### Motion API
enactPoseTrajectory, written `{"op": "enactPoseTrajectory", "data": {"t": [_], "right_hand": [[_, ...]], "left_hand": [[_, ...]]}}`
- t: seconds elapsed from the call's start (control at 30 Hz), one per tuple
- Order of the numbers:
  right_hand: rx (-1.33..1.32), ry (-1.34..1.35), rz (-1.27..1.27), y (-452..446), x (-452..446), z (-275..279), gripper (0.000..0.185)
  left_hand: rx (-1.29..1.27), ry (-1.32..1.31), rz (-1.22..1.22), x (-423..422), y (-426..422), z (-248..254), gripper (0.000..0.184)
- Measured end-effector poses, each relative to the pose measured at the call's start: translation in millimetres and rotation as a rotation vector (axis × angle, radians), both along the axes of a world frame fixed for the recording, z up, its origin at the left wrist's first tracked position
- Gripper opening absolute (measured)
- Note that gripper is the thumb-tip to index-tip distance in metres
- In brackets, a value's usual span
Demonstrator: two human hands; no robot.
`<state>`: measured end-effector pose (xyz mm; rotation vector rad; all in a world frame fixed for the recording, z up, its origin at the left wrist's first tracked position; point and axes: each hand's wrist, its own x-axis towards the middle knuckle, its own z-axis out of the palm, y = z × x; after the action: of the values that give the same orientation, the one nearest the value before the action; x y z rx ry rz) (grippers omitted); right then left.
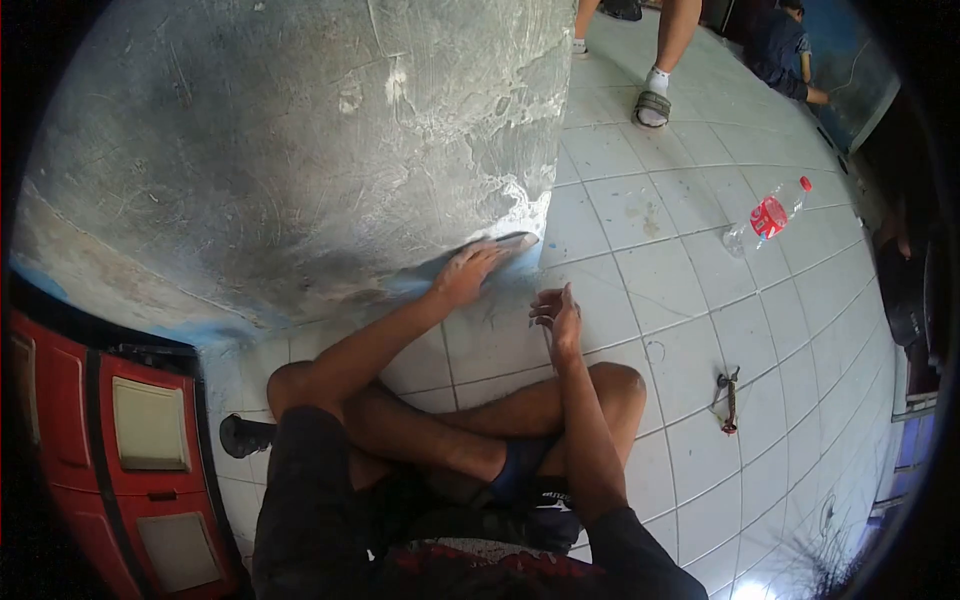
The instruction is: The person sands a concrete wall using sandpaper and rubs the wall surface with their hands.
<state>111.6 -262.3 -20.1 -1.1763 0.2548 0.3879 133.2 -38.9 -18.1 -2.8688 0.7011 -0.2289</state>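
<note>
My left hand is pressed against the lower corner of a grey, scraped wall. Under its outstretched fingers is a thin, flat, dark-edged piece with a pale dusty face, lying against the wall. I cannot make out its exact kind. White patches and a strip of blue paint show around it. My right hand hovers above the floor tiles beside the wall's corner. Its fingers are loosely curled and apart, with whitish dust on them and nothing visible in them.
On the tiled floor to the right lie a clear plastic bottle with a red cap and a small brownish metal tool. A red cabinet stands at the left. Another person's feet and a crouching person are farther back.
</note>
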Motion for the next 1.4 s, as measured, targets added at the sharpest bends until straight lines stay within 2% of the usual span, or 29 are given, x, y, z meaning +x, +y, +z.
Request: {"op": "enactPoseTrajectory", "data": {"t": [0.07,0.2,0.27,0.37,0.5,0.57,0.6,0.67,0.8,0.93,0.97,1.03,1.07,1.13,1.17,1.23,1.27,1.3,1.37,1.4], "right_hand": [[-0.002,-0.013,-0.039,-2.3,-3.5,7.1,0.057],[0.019,-0.053,-0.082,-9.3,-7.5,15.3,0.058],[0.026,-0.051,-0.09,-9.8,-8.8,14.3,0.058],[0.037,-0.056,-0.097,-6.8,-5.6,20.8,0.057],[0.046,-0.047,-0.085,2.6,-1.5,19.3,0.058],[0.027,-0.045,-0.061,2.8,0.5,9.8,0.057],[0.016,-0.026,-0.05,1.9,-1.2,6.3,0.057],[0.009,-0.032,-0.053,-6.8,-1.1,0.2,0.054],[0.0,-0.041,-0.111,-18.5,-6.1,14.6,0.05],[0.032,-0.068,-0.121,-15.2,-6.3,20.3,0.05],[0.034,-0.07,-0.13,-13.8,-6.2,19.1,0.05],[-0.001,-0.057,-0.093,-6.6,-4.6,14.5,0.056],[-0.003,-0.059,-0.093,-4.7,-5.2,12.6,0.056],[0.025,-0.076,-0.082,1.3,-2.2,11.4,0.058],[0.025,-0.08,-0.08,3.9,-2.7,9.3,0.058],[0.001,-0.078,-0.091,7.2,0.0,5.3,0.059],[-0.005,-0.09,-0.086,7.9,0.7,4.1,0.059],[-0.005,-0.074,-0.082,7.1,-1.5,2.1,0.059],[-0.016,-0.062,-0.07,1.5,-2.6,0.7,0.059],[-0.028,-0.053,-0.064,-2.6,-3.8,-0.2,0.056]], "left_hand": [[0.038,-0.05,-0.008,-4.3,4.7,15.8,0.073],[0.111,0.027,-0.004,-26.6,26.3,61.3,0.069],[-0.025,-0.053,0.008,-43.4,40.1,64.0,0.073],[0.014,0.067,0.035,-32.1,52.7,40.2,0.072],[-0.053,0.026,-0.018,2.3,-3.8,25.5,0.071],[0.081,-0.083,-0.015,20.3,-29.9,16.3,0.068],[0.071,-0.085,-0.005,20.8,-34.8,18.4,0.068],[0.268,-0.187,-0.034,17.8,-39.0,22.9,0.067],[0.17,-0.245,-0.025,-0.7,1.8,7.7,0.066],[0.48,-0.209,-0.103,-38.2,86.6,-16.9,0.06],[0.482,-0.213,-0.111,-45.4,91.4,-13.1,0.06],[0.218,0.042,-0.013,-55.5,93.6,5.1,0.059],[0.217,0.041,-0.012,-55.4,88.3,11.8,0.059],[0.069,0.277,0.027,-44.3,69.7,24.0,0.06],[0.624,-0.086,-0.134,-30.8,63.8,10.9,0.06],[0.801,-0.276,-0.174,-5.4,32.1,-4.3,0.062],[0.424,-0.088,-0.061,4.5,5.9,-4.8,0.064],[0.413,-0.093,-0.055,14.4,-17.1,-5.6,0.064],[0.471,-0.325,-0.117,32.0,-46.6,-4.5,0.057],[0.464,-0.324,-0.111,35.0,-47.4,-4.4,0.057]]}}
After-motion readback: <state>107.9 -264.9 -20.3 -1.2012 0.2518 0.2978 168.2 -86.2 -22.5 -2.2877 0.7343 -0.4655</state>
